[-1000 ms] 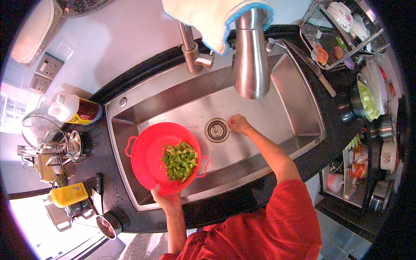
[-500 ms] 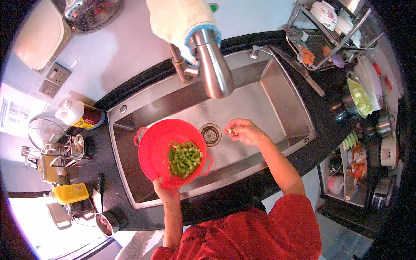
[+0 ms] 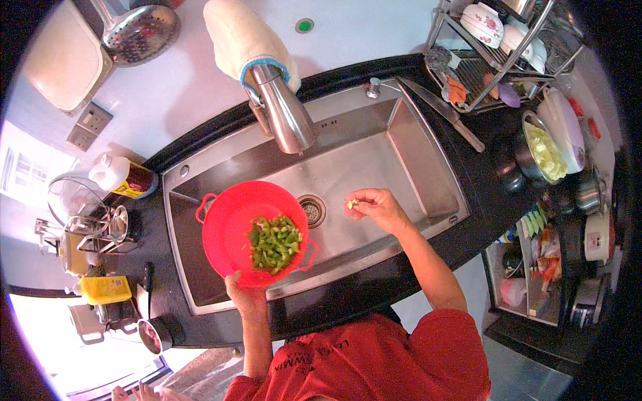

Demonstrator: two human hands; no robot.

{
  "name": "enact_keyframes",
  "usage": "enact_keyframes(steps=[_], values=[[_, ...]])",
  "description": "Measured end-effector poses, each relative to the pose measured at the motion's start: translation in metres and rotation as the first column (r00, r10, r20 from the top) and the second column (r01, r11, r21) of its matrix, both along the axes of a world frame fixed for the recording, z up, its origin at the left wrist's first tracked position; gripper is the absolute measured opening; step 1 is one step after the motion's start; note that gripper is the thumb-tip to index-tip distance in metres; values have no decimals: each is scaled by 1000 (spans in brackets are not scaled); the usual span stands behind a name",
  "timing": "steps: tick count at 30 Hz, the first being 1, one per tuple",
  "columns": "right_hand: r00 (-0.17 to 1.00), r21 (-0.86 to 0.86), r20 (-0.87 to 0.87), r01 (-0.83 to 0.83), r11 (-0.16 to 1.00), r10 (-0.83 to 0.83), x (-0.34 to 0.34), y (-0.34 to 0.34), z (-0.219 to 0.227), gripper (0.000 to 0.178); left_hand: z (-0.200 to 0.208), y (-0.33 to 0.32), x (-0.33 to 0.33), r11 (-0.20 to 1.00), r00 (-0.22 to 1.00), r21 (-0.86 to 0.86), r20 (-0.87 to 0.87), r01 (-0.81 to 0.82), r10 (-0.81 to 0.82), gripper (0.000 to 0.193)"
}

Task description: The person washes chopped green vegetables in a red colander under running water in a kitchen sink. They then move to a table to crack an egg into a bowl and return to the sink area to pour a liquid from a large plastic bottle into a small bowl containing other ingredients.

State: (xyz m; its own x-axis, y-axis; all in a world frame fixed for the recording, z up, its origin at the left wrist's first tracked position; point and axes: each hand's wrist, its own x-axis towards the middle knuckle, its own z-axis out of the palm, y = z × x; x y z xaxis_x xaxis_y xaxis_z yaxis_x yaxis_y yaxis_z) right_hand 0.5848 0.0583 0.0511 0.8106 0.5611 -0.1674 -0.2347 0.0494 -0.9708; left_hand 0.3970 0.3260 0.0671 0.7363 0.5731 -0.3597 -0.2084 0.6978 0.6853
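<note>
My left hand (image 3: 247, 299) grips the near rim of a red two-handled plastic basin (image 3: 223, 224), tilted over the left part of the steel sink (image 3: 344, 170). Chopped green pepper (image 3: 274, 244) lies heaped on the basin's right side. Over the sink, right of the drain (image 3: 312, 212), my right hand (image 3: 380, 210) is closed in a pinch. A small pale bit (image 3: 352, 203) shows at its fingertips; its kind is too small to tell. The faucet (image 3: 284, 120), with a cloth cover round its top, hangs above the sink.
A knife (image 3: 445, 113) lies along the sink's right edge. Farther right stand a dish rack (image 3: 491, 100) and a pot of pale green leaves (image 3: 528, 157). Left are a large jug (image 3: 124, 175) and a yellow bottle (image 3: 103, 289). Another person's fingers (image 3: 144, 392) show at lower left.
The view has shifted a little. My left hand still holds the basin and my right hand keeps its pinch, both hardly moved over the sink. Another person's fingers have appeared at lower left.
</note>
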Motion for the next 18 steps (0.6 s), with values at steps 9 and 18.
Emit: enact_keyframes(steps=[9, 18], values=[[988, 75, -150, -13, 997, 24, 5, 4, 5, 22, 9, 4, -14, 999, 1000, -33, -4, -19, 19, 58], [906, 280, -423, 104, 954, 25, 9, 0, -4, 18, -1, -4, -12, 996, 1000, -85, 5, 0, 0, 54]])
